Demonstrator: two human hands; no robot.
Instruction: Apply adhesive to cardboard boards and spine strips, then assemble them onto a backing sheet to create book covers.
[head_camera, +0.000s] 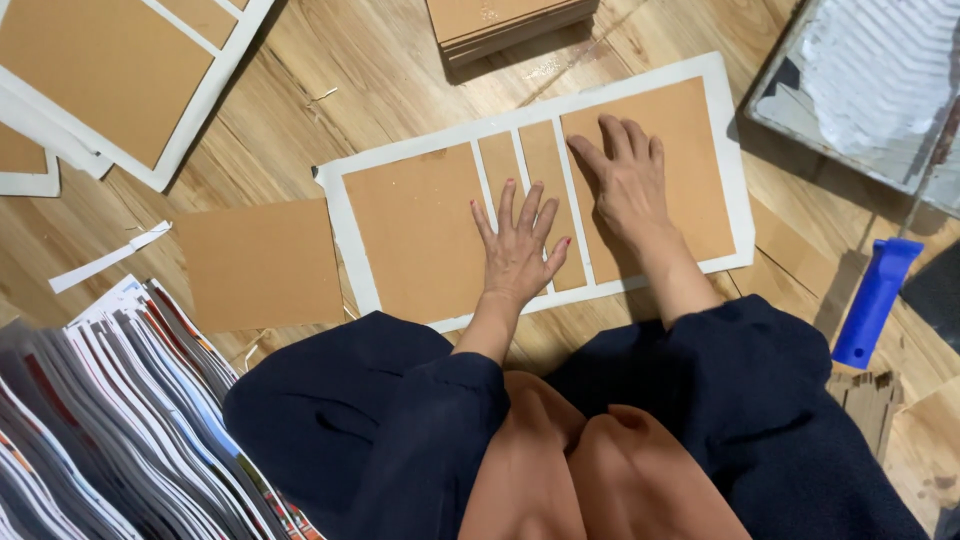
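Note:
A white sheet (345, 210) lies on the wooden floor in front of me with several brown cardboard panels on it. My left hand (518, 245) presses flat, fingers spread, on the narrow middle strips (500, 160). My right hand (628, 180) rests flat on the large right panel (700, 160), fingers spread over its left edge. The large left panel (415, 230) is untouched. Neither hand holds anything.
A loose brown cardboard piece (260, 262) lies left of the sheet. A fanned stack of printed sheets (120, 420) is at lower left. Another white sheet with panels (110, 70) sits upper left, a cardboard stack (505, 20) at top, a paint tray (870, 80) and a blue handle (875, 300) at right.

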